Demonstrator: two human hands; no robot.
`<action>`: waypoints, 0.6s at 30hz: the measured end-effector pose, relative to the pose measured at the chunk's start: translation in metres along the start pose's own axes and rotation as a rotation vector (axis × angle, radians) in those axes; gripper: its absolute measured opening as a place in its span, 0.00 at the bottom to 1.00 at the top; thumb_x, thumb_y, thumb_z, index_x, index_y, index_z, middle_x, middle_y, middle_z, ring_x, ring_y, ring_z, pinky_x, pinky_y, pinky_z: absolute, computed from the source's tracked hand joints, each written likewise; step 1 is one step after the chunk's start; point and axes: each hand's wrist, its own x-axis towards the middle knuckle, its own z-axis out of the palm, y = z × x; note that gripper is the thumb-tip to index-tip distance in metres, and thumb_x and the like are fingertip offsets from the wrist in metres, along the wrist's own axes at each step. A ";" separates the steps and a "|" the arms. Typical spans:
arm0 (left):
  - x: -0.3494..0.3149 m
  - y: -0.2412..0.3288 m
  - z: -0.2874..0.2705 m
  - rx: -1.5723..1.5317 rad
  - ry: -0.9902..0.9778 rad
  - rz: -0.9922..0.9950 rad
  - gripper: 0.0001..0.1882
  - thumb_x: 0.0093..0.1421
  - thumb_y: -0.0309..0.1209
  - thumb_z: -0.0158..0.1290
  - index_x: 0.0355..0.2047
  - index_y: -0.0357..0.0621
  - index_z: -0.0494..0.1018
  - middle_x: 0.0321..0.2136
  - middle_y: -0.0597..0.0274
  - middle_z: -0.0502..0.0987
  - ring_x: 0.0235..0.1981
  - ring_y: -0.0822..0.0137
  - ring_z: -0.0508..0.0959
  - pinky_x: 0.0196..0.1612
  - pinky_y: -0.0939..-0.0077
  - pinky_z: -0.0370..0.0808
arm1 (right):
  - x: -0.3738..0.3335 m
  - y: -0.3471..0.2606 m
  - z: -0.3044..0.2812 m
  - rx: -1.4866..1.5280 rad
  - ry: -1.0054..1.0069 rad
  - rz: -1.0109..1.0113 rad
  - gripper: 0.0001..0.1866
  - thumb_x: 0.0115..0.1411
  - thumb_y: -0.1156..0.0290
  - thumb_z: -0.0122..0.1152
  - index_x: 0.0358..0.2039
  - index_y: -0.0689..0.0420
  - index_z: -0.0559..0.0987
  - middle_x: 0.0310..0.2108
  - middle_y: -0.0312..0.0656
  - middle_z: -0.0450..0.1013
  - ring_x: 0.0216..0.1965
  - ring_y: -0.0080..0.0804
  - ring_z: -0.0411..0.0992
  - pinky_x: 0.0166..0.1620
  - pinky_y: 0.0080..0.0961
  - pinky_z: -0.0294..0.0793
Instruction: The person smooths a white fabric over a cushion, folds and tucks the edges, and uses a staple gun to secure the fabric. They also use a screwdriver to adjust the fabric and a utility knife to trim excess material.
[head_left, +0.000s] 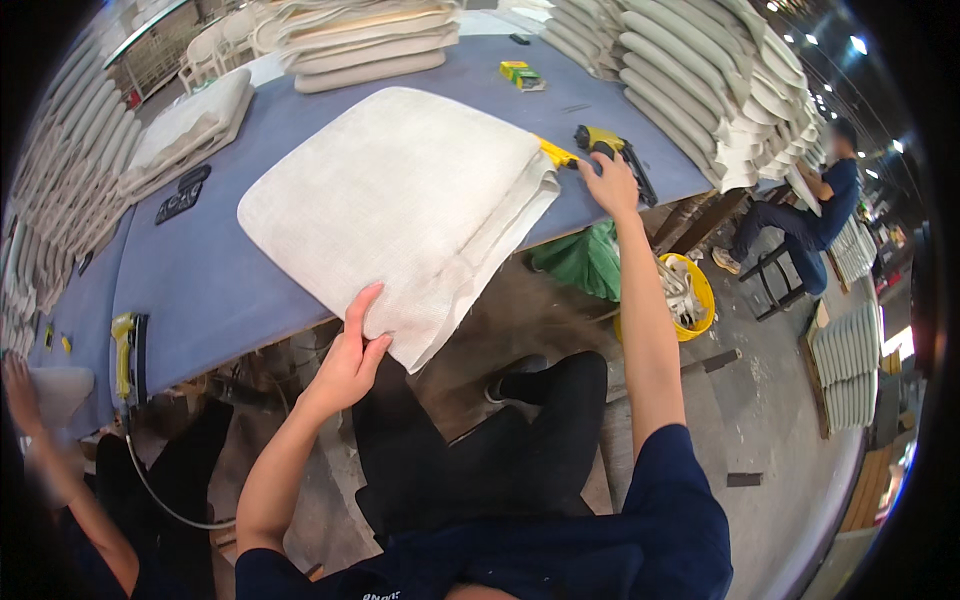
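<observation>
A pale, off-white fabric-covered seat pad point(380, 190) lies at a slant on the blue-topped table, its near corner jutting over the edge. Loose folds of fabric run along its right side. My left hand point(350, 365) pinches that near corner between thumb and fingers. To the right of the pad, my right hand point(612, 187) is curled over a yellow and black staple gun point(600, 138), covering part of its body. Another yellow tool point(556, 152) pokes out between the pad and my right fingers; its kind is unclear.
Stacks of similar pads point(670, 80) rise around the blue table point(200, 300). Another staple gun point(124, 350) with a hose lies at left, near a co-worker's hand point(20, 390). Below right stand a yellow bucket point(700, 325) and green bag point(590, 262). A seated person point(815, 215) works farther right.
</observation>
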 end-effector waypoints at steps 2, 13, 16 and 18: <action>-0.003 -0.002 -0.003 -0.012 0.027 -0.003 0.36 0.74 0.25 0.47 0.78 0.40 0.46 0.72 0.39 0.60 0.73 0.45 0.63 0.74 0.58 0.57 | -0.029 -0.035 -0.010 0.289 0.116 -0.125 0.20 0.69 0.57 0.64 0.52 0.59 0.84 0.51 0.47 0.82 0.56 0.48 0.77 0.59 0.41 0.74; -0.011 -0.011 0.004 -0.199 0.039 -0.015 0.32 0.75 0.23 0.46 0.76 0.44 0.53 0.72 0.49 0.59 0.73 0.57 0.61 0.74 0.61 0.59 | -0.281 -0.237 -0.151 1.902 -0.975 0.564 0.19 0.79 0.58 0.55 0.52 0.62 0.81 0.20 0.38 0.75 0.13 0.15 0.61 0.18 0.14 0.55; -0.008 -0.007 0.006 -0.296 0.014 -0.104 0.34 0.76 0.27 0.48 0.78 0.44 0.50 0.74 0.53 0.55 0.75 0.60 0.56 0.76 0.61 0.55 | -0.285 -0.256 -0.149 2.003 -0.904 0.610 0.19 0.77 0.58 0.58 0.53 0.63 0.80 0.19 0.34 0.72 0.13 0.13 0.59 0.17 0.16 0.54; -0.008 -0.003 0.002 -0.300 0.026 -0.133 0.34 0.76 0.29 0.48 0.79 0.44 0.50 0.75 0.52 0.54 0.76 0.59 0.55 0.76 0.60 0.54 | -0.280 -0.267 -0.137 1.898 -0.972 0.654 0.19 0.77 0.58 0.60 0.53 0.63 0.80 0.19 0.32 0.71 0.13 0.13 0.58 0.16 0.17 0.53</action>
